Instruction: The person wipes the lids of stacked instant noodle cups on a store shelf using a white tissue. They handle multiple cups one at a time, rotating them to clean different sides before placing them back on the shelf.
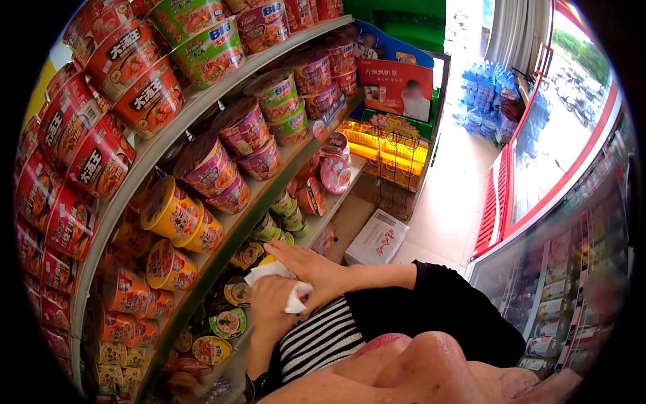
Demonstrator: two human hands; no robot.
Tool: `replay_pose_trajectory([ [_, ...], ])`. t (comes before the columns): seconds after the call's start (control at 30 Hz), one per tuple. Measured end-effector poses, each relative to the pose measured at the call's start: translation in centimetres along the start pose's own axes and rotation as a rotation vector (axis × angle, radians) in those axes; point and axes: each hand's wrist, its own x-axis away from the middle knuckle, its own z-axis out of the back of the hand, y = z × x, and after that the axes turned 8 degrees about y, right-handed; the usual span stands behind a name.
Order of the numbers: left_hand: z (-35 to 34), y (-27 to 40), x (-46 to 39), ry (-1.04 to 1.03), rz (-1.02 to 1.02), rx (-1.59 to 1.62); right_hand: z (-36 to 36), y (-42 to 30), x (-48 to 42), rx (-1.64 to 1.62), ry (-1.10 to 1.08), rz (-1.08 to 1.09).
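A white cloth or tissue (268, 271) is bunched between my two hands in front of my striped top. Fingers of my left hand (272, 301) press it against a mostly hidden object, which shows a yellow edge (267, 260) and a bit of red near the thumbs; it looks like an instant noodle tub. Around the far side of that object curves my right hand (315, 270), its fingertips by the yellow edge. Just beyond and below my hands, a lower shelf holds noodle tubs, among them one with a green lid (228, 323) and one with a yellow lid (212, 350).
Shelves with grey (146, 151) and green edges, stacked with noodle tubs (149, 98), curve along my left. A white carton (376, 237) and a wire rack (393, 171) stand ahead. Glass-fronted drinks shelving (550, 288) is at right. Bundled bottles (484, 96) stand near the doorway.
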Motion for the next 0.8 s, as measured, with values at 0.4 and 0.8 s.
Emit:
replay_pose_trajectory([
  [0.4, 2.2, 0.5, 2.1, -0.204, 0.237, -0.12, 0.7, 1.4, -0.1, -0.058, -0.122, -0.007],
  [0.8, -0.6, -0.7, 2.2, -0.312, 0.411, -0.183, -0.6, 2.3, -0.5, -0.088, -0.188, -0.008],
])
